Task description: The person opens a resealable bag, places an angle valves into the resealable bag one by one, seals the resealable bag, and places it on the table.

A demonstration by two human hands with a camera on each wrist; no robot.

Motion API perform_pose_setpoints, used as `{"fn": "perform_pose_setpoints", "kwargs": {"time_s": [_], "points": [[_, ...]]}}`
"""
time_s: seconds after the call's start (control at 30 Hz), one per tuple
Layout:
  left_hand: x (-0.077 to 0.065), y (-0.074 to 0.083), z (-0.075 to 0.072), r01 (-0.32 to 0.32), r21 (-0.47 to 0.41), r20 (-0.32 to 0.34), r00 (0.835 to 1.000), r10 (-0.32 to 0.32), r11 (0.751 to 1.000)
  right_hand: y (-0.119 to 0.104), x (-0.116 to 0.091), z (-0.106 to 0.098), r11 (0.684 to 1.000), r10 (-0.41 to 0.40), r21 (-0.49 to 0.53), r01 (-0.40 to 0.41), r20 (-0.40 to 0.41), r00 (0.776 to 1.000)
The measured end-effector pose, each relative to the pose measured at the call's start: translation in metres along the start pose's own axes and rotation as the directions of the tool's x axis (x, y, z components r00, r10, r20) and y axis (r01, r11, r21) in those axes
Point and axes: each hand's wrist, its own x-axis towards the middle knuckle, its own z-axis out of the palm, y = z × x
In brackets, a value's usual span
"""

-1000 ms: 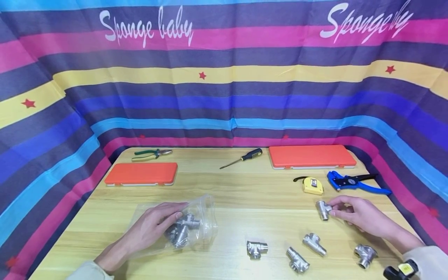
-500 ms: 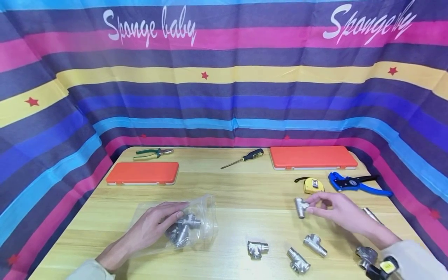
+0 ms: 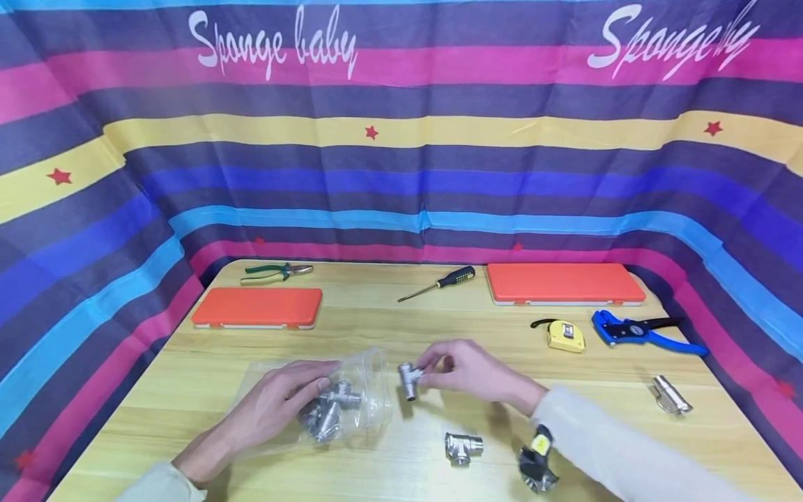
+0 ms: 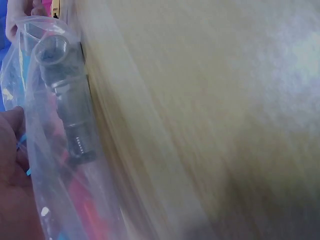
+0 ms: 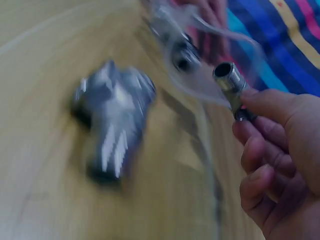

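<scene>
My left hand [image 3: 272, 401] holds a transparent plastic bag [image 3: 375, 401] at the left front of the table, thumb and fingers at its upper side. Several metal tee pipe fittings [image 3: 327, 417] lie inside the bag; one bagged fitting [image 4: 67, 100] shows large in the left wrist view. Just right of the bag's mouth, my right hand [image 3: 467, 369] pinches another tee fitting [image 3: 409, 381] between thumb and fingers. In the right wrist view the threaded end of this held fitting [image 5: 230, 82] points toward the bag [image 5: 220, 37].
Loose tee fittings lie on the table: one [image 3: 463, 447] in front of my right hand, one [image 3: 538, 480] partly behind the wrist camera, one [image 3: 671, 396] at right. Farther back are orange cases [image 3: 257, 307], pliers [image 3: 276, 272], a screwdriver [image 3: 439, 282], a tape measure [image 3: 566, 336] and a blue-handled tool [image 3: 646, 331].
My right hand has carried the pinched tee fitting leftward from the table's right side to beside the bag. The left hand and bag stay in place.
</scene>
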Motion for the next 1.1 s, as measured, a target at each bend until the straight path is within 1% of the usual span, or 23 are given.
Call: {"fn": "perform_pose_setpoints", "kwargs": {"time_s": [0.13,0.27,0.5,0.63,0.7,0.77,0.87,0.93,1.0,1.1], "points": [[0.002,0.0,0.002,0.0,0.001,0.003,1.0,0.0,1.0,-0.01,0.025,0.028,0.999,-0.039,0.0,0.039,0.03,0.999],[0.002,0.0,0.002,-0.005,0.001,0.001,1.0,0.005,1.0,-0.017,0.04,0.047,0.998,-0.056,0.011,0.056,0.037,0.998],[0.002,0.0,0.001,0.006,-0.005,-0.006,1.0,-0.006,1.0,-0.028,0.051,0.066,0.997,-0.048,-0.059,0.049,0.011,0.999],[0.002,0.001,0.001,0.009,-0.012,0.003,1.0,-0.009,1.0,-0.031,0.049,0.067,0.998,-0.041,-0.051,0.044,0.046,0.998],[0.003,0.001,0.001,0.006,-0.013,0.003,1.0,-0.006,1.0,-0.03,0.044,0.061,0.999,-0.038,-0.01,0.039,0.063,0.997],[0.003,0.002,0.001,0.004,-0.012,0.001,1.0,-0.004,1.0,-0.027,0.035,0.05,0.999,-0.024,0.042,0.021,0.06,0.998],[0.003,0.001,0.001,0.002,-0.009,-0.007,1.0,-0.002,1.0,-0.017,0.017,0.025,0.995,-0.013,0.098,0.01,0.031,0.999],[0.003,0.001,0.001,0.004,-0.007,-0.005,1.0,-0.004,1.0,-0.008,0.0,0.004,0.995,0.014,0.097,-0.013,-0.01,1.0],[0.003,0.0,0.001,0.007,-0.007,-0.004,1.0,-0.007,1.0,0.004,-0.02,-0.02,0.997,0.029,0.077,-0.024,-0.069,0.997],[0.002,0.0,0.001,0.008,-0.006,-0.006,1.0,-0.008,1.0,0.02,-0.058,-0.058,0.996,0.085,0.046,-0.078,-0.174,0.981]]}}
